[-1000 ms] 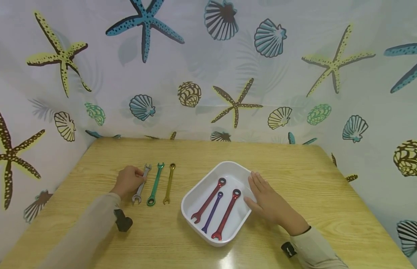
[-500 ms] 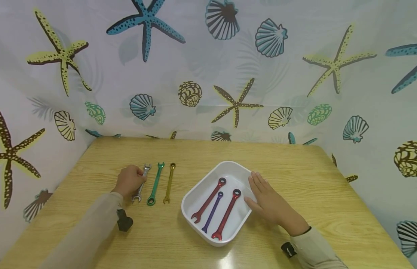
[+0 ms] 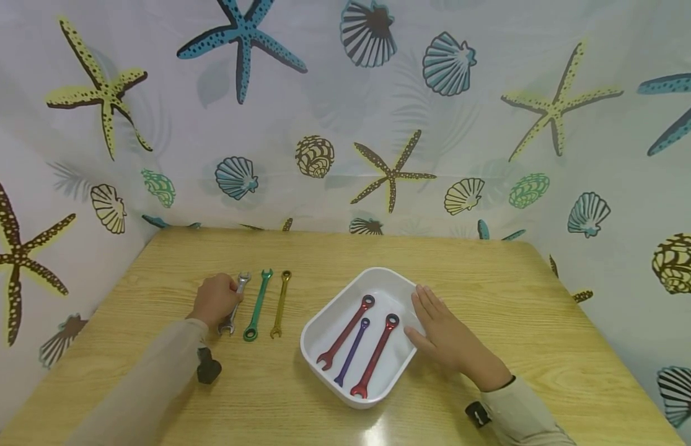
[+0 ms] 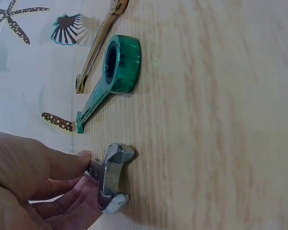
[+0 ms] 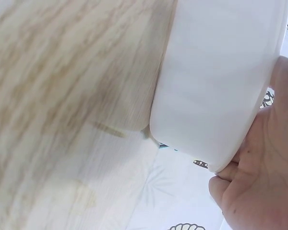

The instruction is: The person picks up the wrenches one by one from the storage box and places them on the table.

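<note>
My left hand (image 3: 215, 300) pinches a silver wrench (image 4: 105, 182) between thumb and fingers at the left of the table; its open end shows plainly in the left wrist view. Right of it lies a green ratcheting wrench (image 3: 258, 308), then a gold one (image 3: 281, 303). At the centre stands a white plastic tub (image 3: 363, 404). Inside it lie two red wrenches (image 3: 347, 331) and a smaller purple wrench (image 3: 352, 352) between them. With fingers straight, my right hand (image 3: 448, 341) rests against the tub's right rim.
The wooden table (image 3: 490, 279) ends at the back against a white curtain (image 3: 323, 204) printed with starfish and shells, which also hangs on both sides. A black wrist mount (image 3: 208, 367) sits by the left sleeve, another (image 3: 478, 415) by the right.
The silver wrench has shifted very slightly away from me in the left hand's grip, and the left forearm has edged a little to the right. The right hand and tub stay put.
</note>
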A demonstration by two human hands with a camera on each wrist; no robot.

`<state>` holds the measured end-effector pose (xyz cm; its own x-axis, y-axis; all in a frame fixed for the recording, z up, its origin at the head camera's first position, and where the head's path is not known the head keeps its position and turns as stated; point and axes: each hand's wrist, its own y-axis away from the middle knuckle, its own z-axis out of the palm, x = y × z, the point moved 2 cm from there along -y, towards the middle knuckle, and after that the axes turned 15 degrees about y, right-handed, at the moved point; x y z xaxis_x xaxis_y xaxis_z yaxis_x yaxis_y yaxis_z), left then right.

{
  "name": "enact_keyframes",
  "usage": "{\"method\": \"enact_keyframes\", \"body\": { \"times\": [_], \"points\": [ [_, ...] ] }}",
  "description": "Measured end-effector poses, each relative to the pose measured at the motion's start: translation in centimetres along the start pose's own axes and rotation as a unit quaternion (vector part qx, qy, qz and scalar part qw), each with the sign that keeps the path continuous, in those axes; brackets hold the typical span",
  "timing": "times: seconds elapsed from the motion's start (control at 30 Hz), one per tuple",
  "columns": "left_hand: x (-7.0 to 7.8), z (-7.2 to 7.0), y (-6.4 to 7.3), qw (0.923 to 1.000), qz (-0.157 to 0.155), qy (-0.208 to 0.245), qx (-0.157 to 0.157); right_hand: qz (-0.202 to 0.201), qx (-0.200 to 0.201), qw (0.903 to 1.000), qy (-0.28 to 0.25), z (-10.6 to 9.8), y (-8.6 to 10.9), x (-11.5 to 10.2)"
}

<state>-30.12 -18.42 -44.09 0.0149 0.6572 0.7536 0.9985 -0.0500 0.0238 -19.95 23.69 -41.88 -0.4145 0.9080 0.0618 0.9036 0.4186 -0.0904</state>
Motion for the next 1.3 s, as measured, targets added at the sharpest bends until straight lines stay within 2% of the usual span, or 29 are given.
{"method": "enact_keyframes", "body": {
  "times": [0.23, 0.57, 0.83, 1.1, 1.3],
  "points": [
    [0.3, 0.2, -0.3, 0.9991, -0.001, -0.041, -0.005, 0.000, 0.000, 1.0000, 0.003, 0.1, 0.0, 0.2],
    [0.3, 0.3, -0.2, 0.9986, 0.006, -0.053, -0.003, 0.003, -0.004, 1.0000, 0.003, 0.1, 0.0, 0.2],
    [-0.1, 0.4, -0.4, 0.9988, 0.001, -0.048, -0.006, 0.006, -0.002, 1.0000, 0.003, 0.1, 0.1, 0.2],
    [-0.5, 0.3, -0.2, 0.9991, 0.011, -0.039, -0.004, 0.005, 0.008, 1.0000, -0.002, 0.3, 0.0, 0.1],
    [-0.2, 0.0, 0.0, 0.9993, 0.011, -0.033, -0.010, 0.006, 0.000, 1.0000, -0.001, 0.3, 0.0, 0.2]
  ]
}}
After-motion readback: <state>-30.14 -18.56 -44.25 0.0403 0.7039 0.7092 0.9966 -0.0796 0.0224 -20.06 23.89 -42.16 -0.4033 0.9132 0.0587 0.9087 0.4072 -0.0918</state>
